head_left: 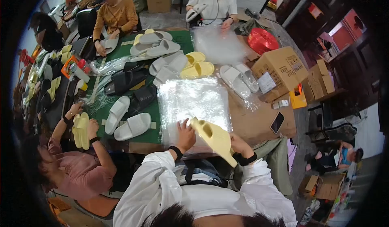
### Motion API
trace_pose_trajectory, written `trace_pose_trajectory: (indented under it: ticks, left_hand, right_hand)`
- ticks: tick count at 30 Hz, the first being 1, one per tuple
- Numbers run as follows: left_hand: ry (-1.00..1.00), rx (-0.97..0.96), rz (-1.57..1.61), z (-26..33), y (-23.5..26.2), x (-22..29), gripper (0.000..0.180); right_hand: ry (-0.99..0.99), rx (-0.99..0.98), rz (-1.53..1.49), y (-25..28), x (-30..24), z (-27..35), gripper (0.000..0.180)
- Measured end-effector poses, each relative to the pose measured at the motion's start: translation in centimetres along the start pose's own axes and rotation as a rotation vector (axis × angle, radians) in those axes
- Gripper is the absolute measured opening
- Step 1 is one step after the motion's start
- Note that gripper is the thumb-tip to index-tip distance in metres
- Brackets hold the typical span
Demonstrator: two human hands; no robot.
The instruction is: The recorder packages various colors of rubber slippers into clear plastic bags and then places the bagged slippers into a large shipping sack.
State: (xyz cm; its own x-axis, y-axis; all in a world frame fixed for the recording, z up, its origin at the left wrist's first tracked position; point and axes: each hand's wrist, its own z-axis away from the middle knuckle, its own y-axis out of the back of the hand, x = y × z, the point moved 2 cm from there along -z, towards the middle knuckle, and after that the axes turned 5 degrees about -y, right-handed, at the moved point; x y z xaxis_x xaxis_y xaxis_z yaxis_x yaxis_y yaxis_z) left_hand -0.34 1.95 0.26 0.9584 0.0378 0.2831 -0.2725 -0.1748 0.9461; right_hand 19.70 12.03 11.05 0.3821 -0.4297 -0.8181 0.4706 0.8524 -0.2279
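A pale yellow slide slipper (214, 137) is tilted in front of me, its toe up and to the left. My right hand (240, 145) is closed on its right edge. Whether a second slipper lies against it, I cannot tell. Beside the toe, my left hand (186, 136) is open, its fingers apart over a stack of clear plastic bags (192, 95). To the left lie a pair of light grey slippers (133, 126) and several black slippers (127, 80). Yellow slippers (198, 67) and more grey ones rest beyond the stack.
Bagged white slippers (237, 79), a cardboard box (279, 71), a red roll (262, 40) and a phone (277, 123) occupy the table's right side. At left, a co-worker in pink holds yellow slippers (81, 130). Two people work across the table, near a plastic sheet pile (219, 44).
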Motion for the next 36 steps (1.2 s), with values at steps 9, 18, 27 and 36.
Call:
trace_pose_trajectory:
  ticks: [9,18,27,36]
  left_hand:
    - [-0.084,0.286,0.326,-1.9,2.3,5.6,0.059]
    - [-0.084,0.176,0.224,-0.9,2.2,8.1,0.057]
    - [-0.246,0.176,0.284,-0.1,3.7,11.9,0.056]
    - [-0.551,-0.161,0.233,1.4,4.5,14.4,0.065]
  right_hand:
    - [0.018,0.135,0.014,3.0,6.6,3.9,0.028]
    - [0.499,0.679,0.558,4.7,8.9,2.2,0.016]
    - [0.479,0.794,0.725,3.9,9.6,1.5,0.028]
    - [0.596,0.735,0.236,5.6,12.3,-1.9,0.022]
